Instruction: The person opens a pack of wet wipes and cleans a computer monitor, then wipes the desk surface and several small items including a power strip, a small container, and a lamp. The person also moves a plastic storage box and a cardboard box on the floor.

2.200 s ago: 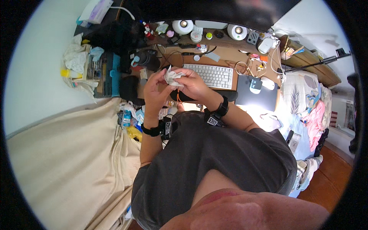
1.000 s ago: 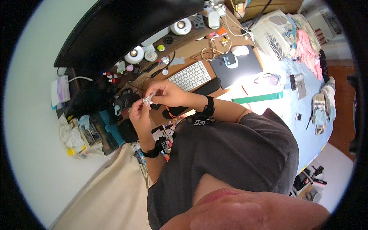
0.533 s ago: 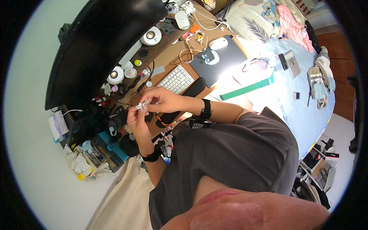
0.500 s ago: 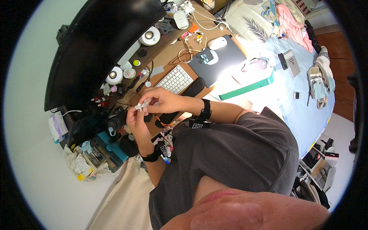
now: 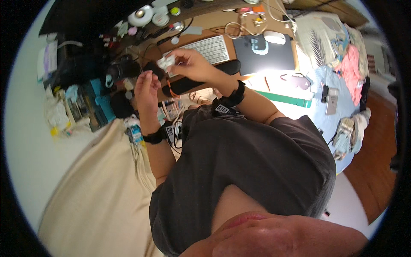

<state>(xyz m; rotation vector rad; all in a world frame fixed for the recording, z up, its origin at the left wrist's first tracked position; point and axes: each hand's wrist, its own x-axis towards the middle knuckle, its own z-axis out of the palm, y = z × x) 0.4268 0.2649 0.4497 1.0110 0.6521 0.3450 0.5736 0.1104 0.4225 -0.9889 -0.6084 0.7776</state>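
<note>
My right hand [image 5: 190,64] is closed in a pinch round a small crumpled white piece [image 5: 166,63], perhaps plastic or paper; blur hides its exact kind. It is held up before the white keyboard [image 5: 212,50]. Lower and to the left is my left hand [image 5: 147,88], raised and apart from the white piece. Its thumb and fingertips are drawn together, and I cannot make out whether anything small is between them. Both wrists wear black straps with small patterned tags.
A black wrist rest [image 5: 227,67] lies before the keyboard. Right of it are a dark mouse pad [image 5: 267,58] and a white mouse [image 5: 274,37]. Bottles and small containers crowd the desk's left. A green-edged box [image 5: 287,97] lies at the right, beside the blue bed [image 5: 319,79].
Both hands met at the white piece before. Now they have parted, and the white piece is in my right hand alone. The whole view has also turned.
</note>
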